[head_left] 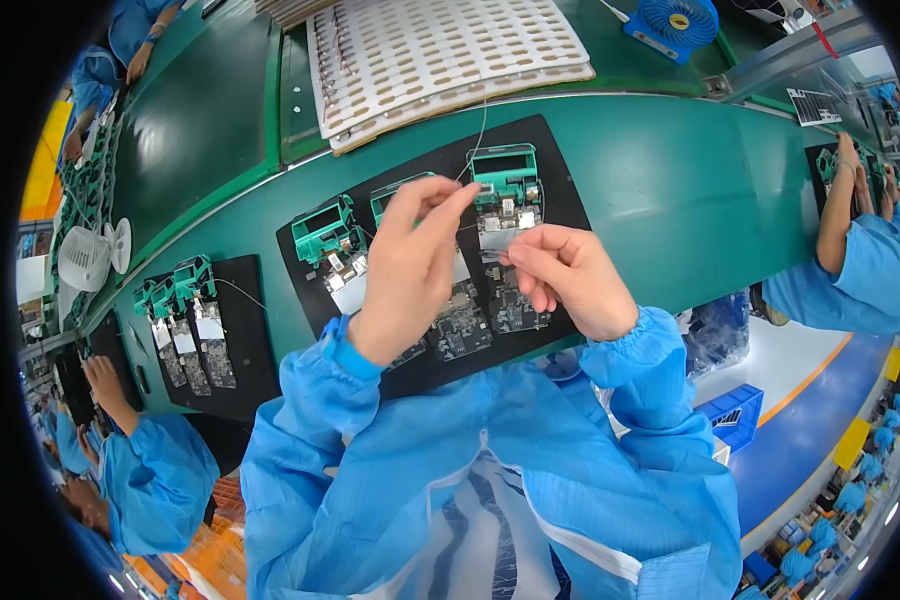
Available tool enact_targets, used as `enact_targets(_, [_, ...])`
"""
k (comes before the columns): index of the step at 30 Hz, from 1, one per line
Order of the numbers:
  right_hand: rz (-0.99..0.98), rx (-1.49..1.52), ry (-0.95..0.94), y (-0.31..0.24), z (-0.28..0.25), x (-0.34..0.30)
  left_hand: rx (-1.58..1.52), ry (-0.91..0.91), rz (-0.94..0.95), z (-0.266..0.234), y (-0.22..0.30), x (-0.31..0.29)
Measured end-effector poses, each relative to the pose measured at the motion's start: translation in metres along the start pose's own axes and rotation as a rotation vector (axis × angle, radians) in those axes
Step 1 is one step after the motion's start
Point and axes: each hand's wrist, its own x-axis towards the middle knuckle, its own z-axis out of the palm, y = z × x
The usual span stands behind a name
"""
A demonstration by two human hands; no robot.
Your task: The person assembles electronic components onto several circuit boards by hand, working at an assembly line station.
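Observation:
My left hand (410,265), a blue band at its wrist, has thumb and forefinger pinched on a thin wire (484,125) above the rightmost green-framed circuit board assembly (510,215). Over the same assembly, my right hand (570,275) pinches a thin grey piece (492,256) whose kind I cannot make out. A second green-framed assembly (460,325) lies partly hidden under my left hand. To its left is another green-framed assembly (330,240). All of them rest on a black mat (560,170).
A stacked white tray (450,60) with rows of slots lies beyond the mat, beside a blue fan (675,25). At left, a second black mat (250,340) carries more green-framed boards (185,330). Co-workers sit on both sides, one in a blue sleeve (850,270) at right.

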Motion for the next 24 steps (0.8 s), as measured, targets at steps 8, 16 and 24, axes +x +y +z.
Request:
enact_targets(8, [0.043,-0.087,-0.101,-0.005,0.031,-0.004,-0.76,-0.219,-0.525,-0.038,0.008,-0.04])
enact_targets(16, [0.016,-0.235,-0.48,-0.004,0.041,0.008,-1.224,-0.361,-0.805,-0.06,-0.015,-0.071])
enact_targets(24, [-0.368,-0.678,-0.118,0.013,0.067,0.023,-0.244,0.028,-0.293,-0.055,-0.025,-0.058])
